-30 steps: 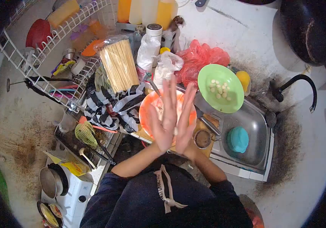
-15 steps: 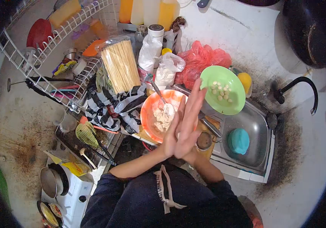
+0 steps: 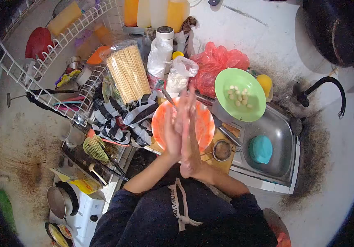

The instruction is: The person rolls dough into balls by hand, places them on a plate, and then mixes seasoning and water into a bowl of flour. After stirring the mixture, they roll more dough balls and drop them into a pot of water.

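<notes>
Our left hand and right hand meet flat above the round orange-and-white bowl; blurry, so we can't tell what's between. Let's rub softly, evenly.

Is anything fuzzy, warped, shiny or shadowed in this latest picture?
Head view: the left hand and right hand blur towards the fingertips; head view: the corners go black, with a curved border; head view: the metal sink shows soft glare; head view: a shadow lies beside the dark pan.
</notes>
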`<state>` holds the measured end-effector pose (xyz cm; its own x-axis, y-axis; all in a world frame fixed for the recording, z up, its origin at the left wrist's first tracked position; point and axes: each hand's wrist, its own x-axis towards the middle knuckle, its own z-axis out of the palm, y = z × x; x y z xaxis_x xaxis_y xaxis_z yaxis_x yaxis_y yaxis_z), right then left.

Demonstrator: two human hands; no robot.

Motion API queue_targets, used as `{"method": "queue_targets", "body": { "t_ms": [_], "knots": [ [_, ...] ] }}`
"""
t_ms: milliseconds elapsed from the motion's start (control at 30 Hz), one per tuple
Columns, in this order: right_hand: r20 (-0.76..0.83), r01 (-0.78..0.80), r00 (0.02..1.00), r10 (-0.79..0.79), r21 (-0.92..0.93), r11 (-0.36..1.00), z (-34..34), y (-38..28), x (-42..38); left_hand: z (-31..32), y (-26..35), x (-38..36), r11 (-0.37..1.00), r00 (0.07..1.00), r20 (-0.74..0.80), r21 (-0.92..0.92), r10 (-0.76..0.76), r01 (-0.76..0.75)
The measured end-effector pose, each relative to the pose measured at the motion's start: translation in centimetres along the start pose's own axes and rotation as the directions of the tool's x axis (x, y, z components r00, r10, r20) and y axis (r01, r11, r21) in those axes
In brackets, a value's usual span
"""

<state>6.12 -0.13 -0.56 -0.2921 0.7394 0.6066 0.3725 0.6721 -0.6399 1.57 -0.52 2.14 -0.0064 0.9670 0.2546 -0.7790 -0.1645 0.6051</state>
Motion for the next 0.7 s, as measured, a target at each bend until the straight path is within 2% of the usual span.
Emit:
{"method": "queue_targets", "body": {
  "t_ms": [33, 67, 100, 133, 167, 233, 267, 300, 333, 367, 400, 433, 500, 533, 600, 633, 700],
  "knots": [
    [0.003, 0.376, 0.924, -0.382, 0.176, 0.91, -2.4, 0.1, -0.4, 0.3, 0.4, 0.0, 1.0, 1.0, 0.001, 0.004, 0.002, -0.002],
    [0.002, 0.378, 0.923, -0.385, 0.177, 0.909, -3.2, 0.4, 0.2, 0.8, 0.7, 0.0, 0.996, 0.999, 0.04, -0.09, 0.005, -0.002],
    [-0.007, 0.292, 0.956, -0.293, 0.11, 0.95, -3.8, 0.9, 1.3, 1.1, 0.7, -0.2, 0.983, 0.997, 0.078, -0.185, 0.008, 0.006],
    [-0.023, 0.2, 0.98, -0.199, 0.04, 0.979, -4.2, 0.8, 2.0, 0.8, -0.4, -0.6, 0.999, 0.997, 0.08, 0.051, -0.016, 0.012],
    [-0.027, 0.2, 0.98, -0.199, 0.035, 0.979, -4.7, -0.1, 2.3, 0.3, -1.4, -0.9, 0.999, 0.996, 0.085, 0.05, -0.018, 0.014],
    [-0.143, 0.01, 0.99, 0.02, 0.21, 0.978, -5.0, -2.8, 3.1, -1.4, -3.7, -1.0, 0.931, 0.973, 0.026, 0.295, -0.23, 0.213],
    [-0.314, -0.418, 0.846, 0.432, 0.113, 0.901, 0.4, 1.0, 0.4, -3.3, -5.9, -0.3, 0.941, 0.984, 0.046, 0.304, -0.172, 0.15],
    [-0.323, -0.423, 0.84, 0.436, 0.113, 0.899, -0.7, 0.3, 0.2, -2.4, -5.0, 0.4, 0.939, 0.982, 0.052, 0.305, -0.182, 0.157],
    [-0.182, 0.007, 0.983, 0.008, 0.081, 0.997, -2.6, -0.7, 0.4, -0.7, -3.0, 1.4, 0.987, 0.989, 0.115, 0.141, -0.088, 0.072],
    [-0.033, 0.436, 0.9, -0.435, 0.111, 0.893, -4.1, -1.0, 0.5, 1.0, -1.1, 2.1, 0.999, 0.987, 0.16, -0.034, 0.016, -0.011],
    [0.04, 0.359, 0.932, -0.36, 0.027, 0.933, -4.6, 0.0, 0.4, 2.0, 0.1, 2.4, 0.984, 0.983, 0.171, -0.172, 0.064, -0.034],
    [0.038, 0.354, 0.934, -0.355, 0.021, 0.935, -5.5, 0.1, 1.5, 2.6, 0.3, 2.2, 0.984, 0.983, 0.173, -0.175, 0.057, -0.027],
    [-0.081, 0.025, 0.996, -0.035, -0.112, 0.993, -7.4, 0.0, 4.0, 3.4, 0.0, 1.7, 0.994, 0.972, 0.228, 0.101, -0.054, 0.032],
    [-0.089, 0.022, 0.995, -0.032, -0.12, 0.993, -7.6, 0.6, 3.8, 3.5, -1.1, 1.4, 0.97, 0.97, 0.201, 0.228, -0.134, 0.087],
    [-0.254, -0.082, 0.963, 0.094, 0.055, 0.995, -7.8, 1.6, 3.7, 4.6, -1.3, 1.9, 0.961, 0.963, 0.196, 0.239, -0.185, 0.136],
    [-0.261, -0.086, 0.961, 0.097, 0.051, 0.995, -7.9, 1.4, 3.6, 5.1, -1.3, 2.3, 0.95, 0.955, 0.18, 0.25, -0.236, 0.187],
    [-0.039, 0.154, 0.987, -0.156, -0.033, 0.987, -8.2, 0.4, 3.3, 5.7, -0.9, 3.8, 0.937, 0.949, 0.166, 0.275, -0.267, 0.215]
  ]
}}
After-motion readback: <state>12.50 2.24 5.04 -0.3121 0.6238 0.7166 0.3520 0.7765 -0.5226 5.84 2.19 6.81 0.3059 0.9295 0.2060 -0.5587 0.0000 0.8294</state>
